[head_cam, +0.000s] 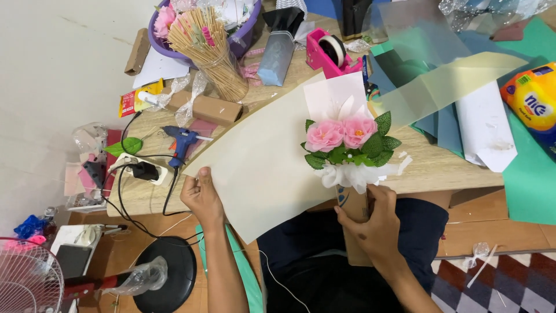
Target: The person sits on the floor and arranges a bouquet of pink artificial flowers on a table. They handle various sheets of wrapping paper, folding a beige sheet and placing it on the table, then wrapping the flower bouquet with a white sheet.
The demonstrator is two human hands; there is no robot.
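Right hand (pixel 373 223) clamped round the small bouquet's (pixel 347 145) stem, its base hidden by fingers. Left hand (pixel 201 194) pinches the cream paper sheet's (pixel 260 168) corner. Beyond, on the wooden table (pixel 440 168), a jar of sticks (pixel 211 49) fronts a purple basin (pixel 246 35) of pink flowers, cut off.

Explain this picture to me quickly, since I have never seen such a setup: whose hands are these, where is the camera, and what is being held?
There is no machine here: a person works with bare hands, filmed from a camera on their head looking down. The left hand pinches the edge of a large cream paper sheet. The right hand grips the brown wrapped stem of a small bouquet of pink roses and green leaves. On the wooden table lie a blue glue gun, a jar of wooden sticks and a pink tape dispenser.
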